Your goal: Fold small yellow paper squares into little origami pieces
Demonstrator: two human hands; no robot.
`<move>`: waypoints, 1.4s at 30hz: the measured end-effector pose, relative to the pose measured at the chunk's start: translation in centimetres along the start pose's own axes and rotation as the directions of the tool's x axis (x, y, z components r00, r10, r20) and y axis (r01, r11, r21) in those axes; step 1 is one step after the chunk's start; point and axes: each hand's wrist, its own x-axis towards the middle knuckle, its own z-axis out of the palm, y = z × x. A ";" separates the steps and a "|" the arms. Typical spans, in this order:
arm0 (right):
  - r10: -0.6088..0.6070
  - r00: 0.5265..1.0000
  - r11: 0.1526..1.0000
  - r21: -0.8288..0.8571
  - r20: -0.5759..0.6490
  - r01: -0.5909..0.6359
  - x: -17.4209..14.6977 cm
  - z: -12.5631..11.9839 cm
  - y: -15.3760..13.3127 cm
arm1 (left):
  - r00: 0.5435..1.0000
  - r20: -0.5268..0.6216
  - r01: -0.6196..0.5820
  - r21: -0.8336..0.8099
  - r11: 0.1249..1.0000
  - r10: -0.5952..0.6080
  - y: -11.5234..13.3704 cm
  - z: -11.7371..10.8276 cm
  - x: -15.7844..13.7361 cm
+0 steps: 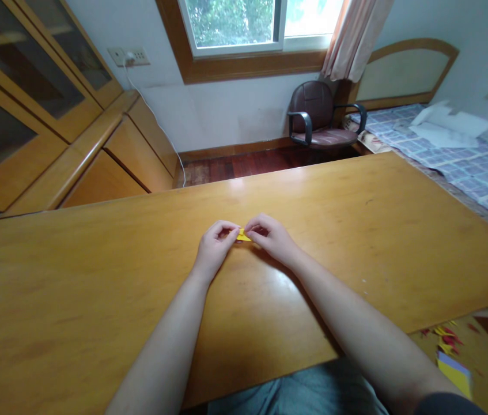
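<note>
A small piece of folded yellow paper [244, 236] is held between my two hands, just above the wooden table [109, 276]. My left hand [218, 242] pinches its left end between thumb and fingers. At the other end, the fingertips of my right hand [272, 236] are closed on the paper. My fingers cover part of it, so its full folded shape cannot be made out.
Small red and yellow folded papers [446, 339] lie on a lower surface at the bottom right, beside a stack of paper sheets [454, 374]. Beyond the table stand an office chair [319, 115], a bed [477, 155] and a wooden cabinet [92, 150].
</note>
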 end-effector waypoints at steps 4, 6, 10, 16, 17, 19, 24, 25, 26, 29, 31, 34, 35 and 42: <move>-0.074 0.995 0.995 -0.058 0.061 0.078 -0.3 -0.3 -0.6 | 0.999 -0.033 0.001 -0.007 1.000 -0.001 0.1 0.0 0.1; -0.090 0.992 0.994 -0.049 0.085 0.095 -0.4 -0.3 -0.7 | 0.998 -0.055 -0.016 0.015 1.000 0.017 0.2 0.0 0.1; -0.113 0.989 0.992 -0.054 0.090 0.118 -0.4 0.1 -0.1 | 0.994 -0.101 -0.030 0.058 0.998 0.036 0.4 0.0 0.1; -0.127 0.990 0.985 -0.107 0.057 0.133 0.0 0.0 0.3 | 0.998 -0.047 0.044 -0.101 0.994 -0.049 -0.2 0.0 0.2; -0.121 0.992 0.986 -0.108 0.047 0.126 0.0 -0.1 0.3 | 0.997 -0.040 0.056 -0.128 0.990 -0.061 -0.3 0.0 0.2; -0.097 0.995 0.989 -0.108 0.038 0.101 0.1 -0.2 0.2 | 0.997 -0.034 0.065 -0.170 0.983 -0.072 -0.5 -0.2 0.2; 0.021 0.999 0.998 -0.061 0.036 -0.019 0.1 -0.1 0.2 | 0.998 0.007 0.064 -0.222 0.973 -0.064 -0.5 -0.3 0.1; 0.045 0.998 0.998 -0.043 0.036 -0.044 0.1 -0.1 0.2 | 0.998 0.015 0.062 -0.211 0.975 -0.060 -0.4 -0.3 0.1; 0.065 0.997 0.998 -0.026 0.036 -0.064 0.2 -0.1 0.3 | 0.998 0.021 0.056 -0.193 0.980 -0.053 -0.4 -0.3 0.1; 0.103 0.994 0.995 0.008 0.038 -0.103 0.3 -0.1 0.4 | 0.999 0.044 0.014 -0.112 0.994 -0.010 -0.1 -0.4 0.0; 0.116 0.992 0.993 0.025 0.039 -0.117 0.3 -0.1 0.4 | 0.997 0.063 -0.036 -0.050 0.998 0.040 0.1 -0.4 0.0; 0.120 0.992 0.991 0.056 0.045 -0.123 0.3 -0.1 0.3 | 0.990 0.076 -0.119 0.036 0.992 0.116 0.4 -0.6 0.0; 0.122 0.991 0.989 0.073 0.048 -0.125 0.2 -0.1 0.3 | 0.988 0.075 -0.142 0.054 0.988 0.137 0.5 -0.6 0.0; 0.171 0.983 0.950 0.252 0.069 -0.183 0.0 0.1 0.0 | 0.959 0.087 -0.278 0.085 0.957 0.270 0.6 -0.7 -0.3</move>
